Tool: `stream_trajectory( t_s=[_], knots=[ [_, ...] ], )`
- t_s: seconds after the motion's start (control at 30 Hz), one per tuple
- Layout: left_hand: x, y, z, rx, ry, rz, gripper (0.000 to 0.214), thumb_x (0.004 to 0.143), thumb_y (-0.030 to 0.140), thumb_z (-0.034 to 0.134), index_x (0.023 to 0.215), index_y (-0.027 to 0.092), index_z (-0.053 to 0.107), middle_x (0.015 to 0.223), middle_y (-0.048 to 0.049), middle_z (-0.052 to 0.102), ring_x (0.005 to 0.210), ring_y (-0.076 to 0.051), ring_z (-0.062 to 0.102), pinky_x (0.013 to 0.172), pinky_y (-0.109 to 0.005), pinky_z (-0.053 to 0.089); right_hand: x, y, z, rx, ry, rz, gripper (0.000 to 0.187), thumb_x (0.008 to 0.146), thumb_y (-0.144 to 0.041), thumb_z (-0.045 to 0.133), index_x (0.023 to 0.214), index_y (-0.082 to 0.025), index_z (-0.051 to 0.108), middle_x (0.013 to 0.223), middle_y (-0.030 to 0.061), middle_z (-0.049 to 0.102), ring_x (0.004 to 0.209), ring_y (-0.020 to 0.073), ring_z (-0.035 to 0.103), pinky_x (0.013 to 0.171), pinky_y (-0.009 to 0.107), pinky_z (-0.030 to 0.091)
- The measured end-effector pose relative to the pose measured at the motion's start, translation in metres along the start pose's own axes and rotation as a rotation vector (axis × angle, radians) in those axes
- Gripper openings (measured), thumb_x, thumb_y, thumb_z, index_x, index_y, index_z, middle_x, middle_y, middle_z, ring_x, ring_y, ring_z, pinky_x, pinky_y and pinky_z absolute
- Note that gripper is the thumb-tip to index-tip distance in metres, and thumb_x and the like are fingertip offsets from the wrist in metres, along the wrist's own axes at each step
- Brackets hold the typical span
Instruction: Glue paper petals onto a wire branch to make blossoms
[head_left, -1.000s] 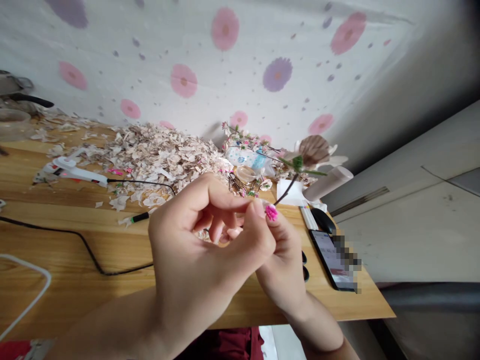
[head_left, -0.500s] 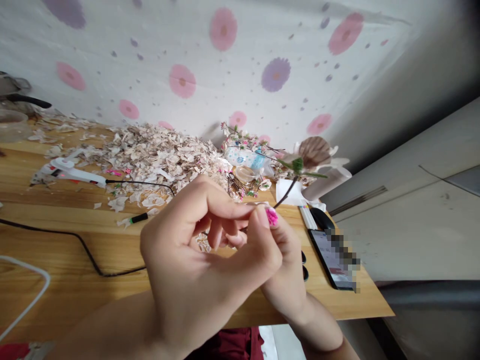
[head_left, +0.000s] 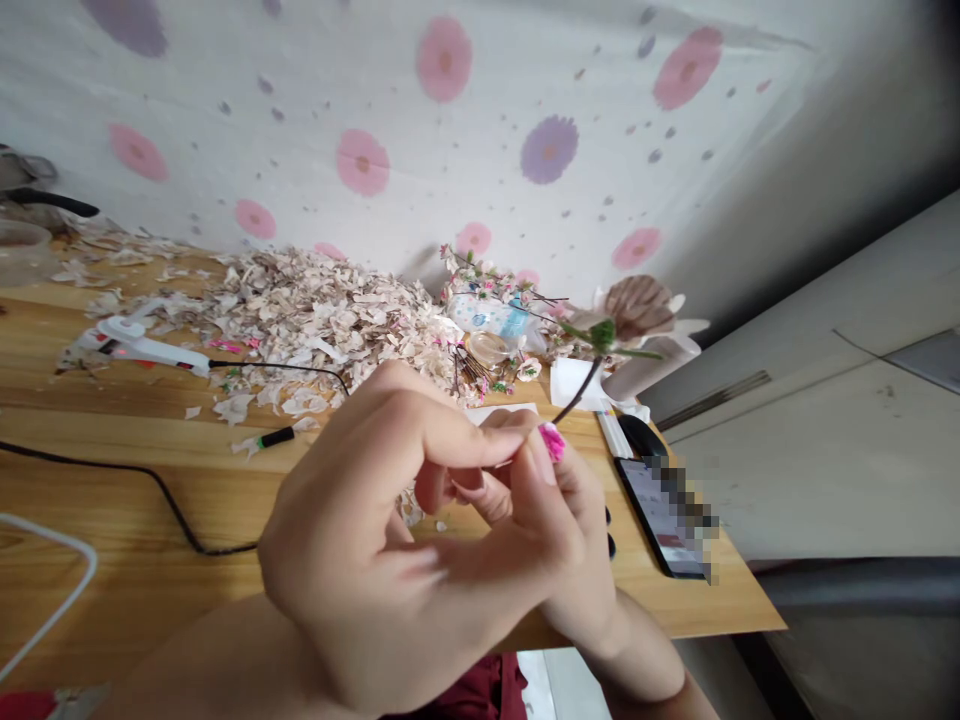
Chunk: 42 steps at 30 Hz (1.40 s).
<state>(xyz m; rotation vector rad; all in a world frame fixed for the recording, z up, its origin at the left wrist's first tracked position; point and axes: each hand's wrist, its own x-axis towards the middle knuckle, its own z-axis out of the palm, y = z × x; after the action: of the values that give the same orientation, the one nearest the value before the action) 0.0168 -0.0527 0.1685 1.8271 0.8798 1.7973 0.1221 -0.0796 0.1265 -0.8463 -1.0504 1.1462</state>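
Gently, left hand and right hand pinch a thin stem (pink-tipped).

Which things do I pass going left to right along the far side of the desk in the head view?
White corded device → pile of pale paper scraps → blue-and-white packet → white paper square → cream tube

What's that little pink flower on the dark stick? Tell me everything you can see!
The little pink flower is a tiny, bright pink, bumpy blob, maybe paper or cloth. It seems to sit at the end of a thin dark stem, which tilts up to a small green tuft. The left hand and right hand meet around it, their fingers touching it.
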Motion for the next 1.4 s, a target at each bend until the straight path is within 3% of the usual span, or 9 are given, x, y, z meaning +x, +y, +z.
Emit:
stream_trajectory(
  t_s=[0.27,0.4,0.5,0.63,0.77,0.93,1.2,1.4],
  knots=[
    [0.000,-0.009,-0.004,0.049,-0.047,0.167,0.019,0.068,0.011,0.067,0.079,0.025,0.062,0.069,0.0009,0.063,0.058,-0.015,0.055,0.047,-0.030,0.048,-0.001,0.001,-0.004,-0.160,0.023,-0.038,0.014,0.083,-0.026,0.071,0.074,-0.022,0.060,0.073,-0.0010,0.060,0.067,0.0141,0.057,0.065,0.025,0.052],
    [0.005,-0.013,-0.006,0.056,-0.037,0.208,0.015,0.077,0.014,0.060,0.088,0.023,0.065,0.078,-0.0007,0.065,0.067,-0.016,0.057,0.062,-0.033,0.052,0.001,-0.001,-0.003,-0.061,0.006,-0.040,0.016,0.080,-0.023,0.074,0.075,-0.022,0.059,0.074,-0.0029,0.062,0.064,0.0118,0.062,0.063,0.023,0.054],
    [0.014,-0.019,-0.014,0.088,-0.168,0.241,0.013,0.087,0.022,0.059,0.098,0.023,0.066,0.092,-0.0012,0.068,0.076,-0.017,0.061,0.068,-0.032,0.052,0.005,-0.006,-0.005,-0.023,-0.044,-0.041,0.018,0.083,-0.024,0.073,0.075,-0.022,0.056,0.070,-0.0040,0.060,0.063,0.0111,0.064,0.062,0.022,0.056],
    [0.027,-0.029,-0.022,0.176,-0.311,0.293,0.015,0.087,0.032,0.066,0.099,0.024,0.068,0.094,0.0012,0.072,0.079,-0.016,0.064,0.074,-0.030,0.053,0.008,-0.011,-0.010,-0.039,-0.093,-0.039,0.018,0.086,-0.024,0.069,0.076,-0.021,0.053,0.070,-0.0034,0.062,0.059,0.0093,0.062,0.058,0.020,0.057],
    [0.033,-0.036,-0.023,0.211,-0.278,0.268,0.012,0.083,0.031,0.070,0.095,0.028,0.071,0.091,0.0036,0.074,0.077,-0.016,0.067,0.073,-0.030,0.054,0.008,-0.012,-0.012,-0.025,-0.118,0.021,0.017,0.087,-0.024,0.067,0.077,-0.021,0.053,0.070,-0.0025,0.062,0.058,0.0089,0.062,0.056,0.020,0.058],
    [0.035,-0.042,-0.021,0.172,-0.287,0.392,0.014,0.080,0.023,0.074,0.094,0.027,0.073,0.091,0.0031,0.075,0.075,-0.016,0.067,0.073,-0.029,0.055,0.008,-0.012,-0.011,-0.031,-0.119,0.071,0.018,0.086,-0.027,0.068,0.077,-0.020,0.054,0.070,-0.0022,0.060,0.058,0.0094,0.061,0.057,0.021,0.059],
    [0.034,-0.042,-0.017,0.217,-0.251,0.397,0.014,0.080,0.019,0.073,0.091,0.027,0.074,0.087,0.0031,0.075,0.075,-0.015,0.066,0.071,-0.027,0.053,0.008,-0.013,-0.011,-0.039,-0.139,0.080,0.020,0.087,-0.026,0.067,0.076,-0.020,0.051,0.071,-0.0024,0.063,0.058,0.0086,0.062,0.058,0.020,0.057],
    [0.029,-0.040,-0.018,0.240,-0.282,0.349,0.009,0.086,0.026,0.069,0.093,0.028,0.073,0.092,0.0025,0.075,0.079,-0.017,0.065,0.076,-0.033,0.052,0.009,-0.014,-0.010,-0.015,-0.156,0.079,0.021,0.087,-0.022,0.066,0.074,-0.020,0.050,0.070,-0.0029,0.060,0.058,0.0080,0.061,0.058,0.019,0.058]
  ],
)
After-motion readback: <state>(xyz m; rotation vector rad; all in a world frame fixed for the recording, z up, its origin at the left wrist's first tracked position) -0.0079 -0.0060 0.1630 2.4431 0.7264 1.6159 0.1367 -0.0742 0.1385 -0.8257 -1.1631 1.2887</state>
